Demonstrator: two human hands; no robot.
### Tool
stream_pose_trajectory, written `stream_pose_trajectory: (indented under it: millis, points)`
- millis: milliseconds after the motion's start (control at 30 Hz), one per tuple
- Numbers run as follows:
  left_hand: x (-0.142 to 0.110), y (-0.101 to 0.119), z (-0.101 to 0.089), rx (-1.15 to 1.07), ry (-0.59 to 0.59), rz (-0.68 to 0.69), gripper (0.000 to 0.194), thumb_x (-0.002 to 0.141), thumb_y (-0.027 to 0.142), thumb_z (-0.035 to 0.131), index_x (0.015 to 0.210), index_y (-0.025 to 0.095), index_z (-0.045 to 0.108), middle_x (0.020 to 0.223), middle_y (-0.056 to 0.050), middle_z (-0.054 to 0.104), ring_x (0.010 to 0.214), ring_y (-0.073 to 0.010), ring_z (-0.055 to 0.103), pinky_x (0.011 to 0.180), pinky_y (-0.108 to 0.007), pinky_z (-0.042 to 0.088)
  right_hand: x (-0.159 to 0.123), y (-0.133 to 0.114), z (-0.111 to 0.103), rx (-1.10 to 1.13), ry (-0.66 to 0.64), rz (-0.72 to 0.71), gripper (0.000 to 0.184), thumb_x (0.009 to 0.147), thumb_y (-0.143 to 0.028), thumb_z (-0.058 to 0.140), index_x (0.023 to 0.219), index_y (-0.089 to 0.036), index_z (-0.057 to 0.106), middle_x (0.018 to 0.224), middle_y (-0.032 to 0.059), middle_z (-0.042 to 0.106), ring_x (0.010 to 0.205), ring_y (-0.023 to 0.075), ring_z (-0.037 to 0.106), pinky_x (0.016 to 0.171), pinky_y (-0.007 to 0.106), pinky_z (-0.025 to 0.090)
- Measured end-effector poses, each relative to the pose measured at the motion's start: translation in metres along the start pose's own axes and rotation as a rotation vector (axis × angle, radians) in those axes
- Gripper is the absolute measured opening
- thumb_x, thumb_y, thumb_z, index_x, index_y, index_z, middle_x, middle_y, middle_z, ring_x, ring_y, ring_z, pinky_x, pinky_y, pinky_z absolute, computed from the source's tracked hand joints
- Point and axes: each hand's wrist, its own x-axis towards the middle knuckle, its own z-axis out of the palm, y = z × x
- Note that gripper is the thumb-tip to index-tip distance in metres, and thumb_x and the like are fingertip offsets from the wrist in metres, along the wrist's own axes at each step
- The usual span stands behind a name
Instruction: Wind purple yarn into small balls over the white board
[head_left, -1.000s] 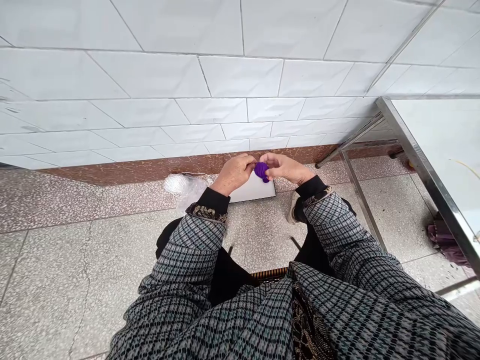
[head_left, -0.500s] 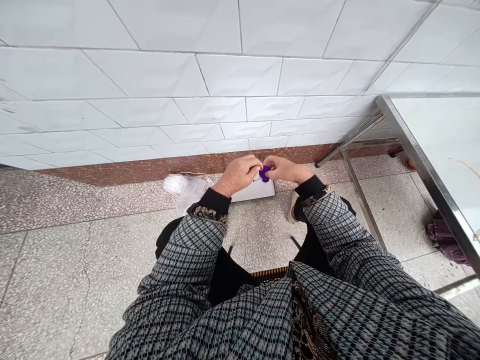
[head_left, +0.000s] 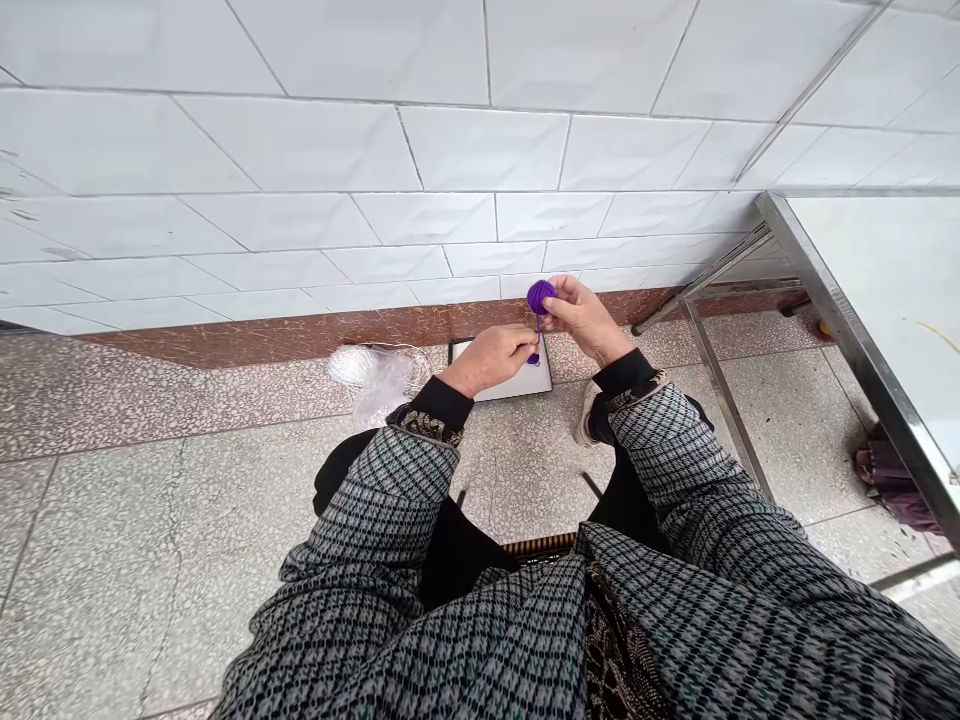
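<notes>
My right hand (head_left: 581,318) is closed on a small round ball of purple yarn (head_left: 540,296), gripping it from the right side. A purple strand (head_left: 538,326) runs down from the ball to my left hand (head_left: 496,358), whose fingers pinch it. Just under those fingertips shows another bit of purple yarn (head_left: 533,358); whether it hangs or lies there I cannot tell. Below both hands, a shallow white tray with a dark rim (head_left: 517,386) rests on the floor, partly hidden by my left hand.
Left of the tray are a clear plastic bag (head_left: 379,385) and a bundle of white cord (head_left: 352,366). A tiled wall (head_left: 420,220) rises in front. On the right stands a metal-framed table (head_left: 832,290), with a dark reddish cloth-like item (head_left: 892,475) beneath it.
My right hand has moved up with the yarn ball, away from my left hand. The strand between them now shows. My left hand has shifted slightly right and down.
</notes>
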Motion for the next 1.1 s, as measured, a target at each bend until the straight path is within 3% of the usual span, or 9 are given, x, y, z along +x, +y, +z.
stream_pose_trajectory:
  millis: [100, 233, 400, 667, 833, 1100]
  points:
    - [-0.001, 0.002, 0.001, 0.011, -0.008, 0.042, 0.022, 0.094, 0.019, 0.048, 0.084, 0.018, 0.067, 0.09, -0.007, 0.07, 0.087, -0.0204, 0.065, 0.082, -0.033, 0.05, 0.003, 0.006, 0.0, -0.307, 0.088, 0.015, 0.025, 0.076, -0.02, 0.071, 0.09, -0.021, 0.049, 0.079, -0.0037, 0.057, 0.066, 0.0112, 0.051, 0.063, 0.026, 0.044]
    - [-0.002, -0.003, -0.007, 0.043, 0.132, -0.015, 0.021, 0.094, 0.02, 0.048, 0.088, 0.018, 0.068, 0.092, -0.008, 0.07, 0.088, -0.0212, 0.064, 0.084, -0.034, 0.05, 0.0, 0.008, 0.001, -0.536, 0.0, 0.086, 0.021, 0.078, -0.013, 0.07, 0.087, -0.02, 0.053, 0.075, -0.0029, 0.057, 0.065, 0.0123, 0.051, 0.061, 0.027, 0.043]
    - [-0.004, -0.009, -0.016, 0.058, 0.253, -0.096, 0.022, 0.093, 0.021, 0.049, 0.088, 0.017, 0.069, 0.092, -0.008, 0.071, 0.089, -0.0214, 0.064, 0.084, -0.034, 0.05, -0.007, -0.002, 0.004, -0.409, -0.227, 0.287, 0.023, 0.084, -0.004, 0.068, 0.091, -0.02, 0.053, 0.072, -0.0019, 0.06, 0.059, 0.0117, 0.055, 0.056, 0.025, 0.046]
    - [0.001, -0.013, -0.016, 0.018, 0.288, -0.227, 0.022, 0.09, 0.019, 0.05, 0.087, 0.016, 0.072, 0.091, -0.008, 0.073, 0.088, -0.0219, 0.065, 0.085, -0.034, 0.05, -0.012, -0.008, 0.003, -0.082, -0.364, 0.251, 0.019, 0.082, -0.006, 0.067, 0.092, -0.018, 0.056, 0.071, -0.0031, 0.062, 0.054, 0.0076, 0.054, 0.052, 0.02, 0.043]
    - [0.004, -0.013, -0.006, 0.02, 0.178, -0.281, 0.024, 0.092, 0.023, 0.052, 0.088, 0.016, 0.074, 0.091, -0.008, 0.075, 0.086, -0.0224, 0.066, 0.082, -0.033, 0.05, -0.006, -0.002, -0.001, 0.15, -0.222, 0.171, 0.029, 0.078, -0.02, 0.078, 0.094, -0.021, 0.054, 0.074, -0.0051, 0.062, 0.056, 0.0068, 0.056, 0.054, 0.02, 0.047]
    - [0.005, 0.0, 0.007, 0.043, 0.015, -0.105, 0.025, 0.092, 0.018, 0.05, 0.088, 0.017, 0.074, 0.097, -0.009, 0.076, 0.089, -0.0206, 0.068, 0.082, -0.031, 0.048, 0.001, 0.004, 0.006, 0.218, -0.007, 0.153, 0.026, 0.078, -0.015, 0.073, 0.091, -0.021, 0.051, 0.073, -0.0051, 0.065, 0.057, 0.0076, 0.059, 0.056, 0.02, 0.049]
